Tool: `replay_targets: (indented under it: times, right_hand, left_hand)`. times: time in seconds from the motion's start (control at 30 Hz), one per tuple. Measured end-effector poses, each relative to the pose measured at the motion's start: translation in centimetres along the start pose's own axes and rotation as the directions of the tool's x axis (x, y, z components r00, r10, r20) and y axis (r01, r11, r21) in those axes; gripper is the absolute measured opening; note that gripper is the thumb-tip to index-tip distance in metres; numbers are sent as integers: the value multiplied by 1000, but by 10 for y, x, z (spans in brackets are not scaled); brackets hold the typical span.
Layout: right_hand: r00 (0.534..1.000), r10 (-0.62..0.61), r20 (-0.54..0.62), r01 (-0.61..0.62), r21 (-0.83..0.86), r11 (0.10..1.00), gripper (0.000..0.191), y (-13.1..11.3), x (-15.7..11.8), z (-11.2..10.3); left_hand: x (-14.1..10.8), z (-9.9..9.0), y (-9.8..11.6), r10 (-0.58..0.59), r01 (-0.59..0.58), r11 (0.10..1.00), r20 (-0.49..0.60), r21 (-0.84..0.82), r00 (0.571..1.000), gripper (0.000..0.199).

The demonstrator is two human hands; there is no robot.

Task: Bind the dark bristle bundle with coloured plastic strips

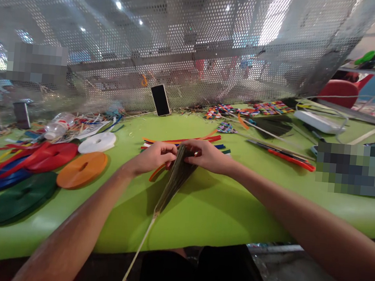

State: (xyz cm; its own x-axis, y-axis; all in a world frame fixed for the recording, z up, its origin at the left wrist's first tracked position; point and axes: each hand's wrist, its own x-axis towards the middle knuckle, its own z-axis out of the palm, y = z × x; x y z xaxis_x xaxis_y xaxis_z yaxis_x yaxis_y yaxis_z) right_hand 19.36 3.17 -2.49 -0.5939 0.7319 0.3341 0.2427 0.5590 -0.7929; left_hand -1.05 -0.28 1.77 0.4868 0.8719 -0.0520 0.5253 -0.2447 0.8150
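1. Head view: dried leaf (178, 179) is held just above the counter (233, 214), its wide end pointing away from the person; its long axis slants down and leftward to a pale stalk (136, 254) beyond the near edge.
2. Head view: right hand (207, 156) pinches the far end; left hand (158, 157) curls beside it, its pinch unclear.
3. Head view: fingers partly hide the leaf's tip and coloured strips (212, 139); the frame cuts off the stalk.
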Motion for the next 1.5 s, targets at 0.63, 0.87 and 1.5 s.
replay_targets:
  times: [0.63,0.87,1.5]
  right_hand:
    - [997,70,30,-76,316,946,22,-3,0,-2]
    - [996,91,21,-91,449,889,18,0,1,-1]
    - [996,76,39,-85,415,906,17,-3,0,1]
  left_hand:
    - [1,0,-4,4,-3,999,-25,49,1000,19]
    - [1,2,-2,28,-28,999,-4,23,1000,20]
    - [3,8,-7,9,-7,1000,77,-30,997,26]
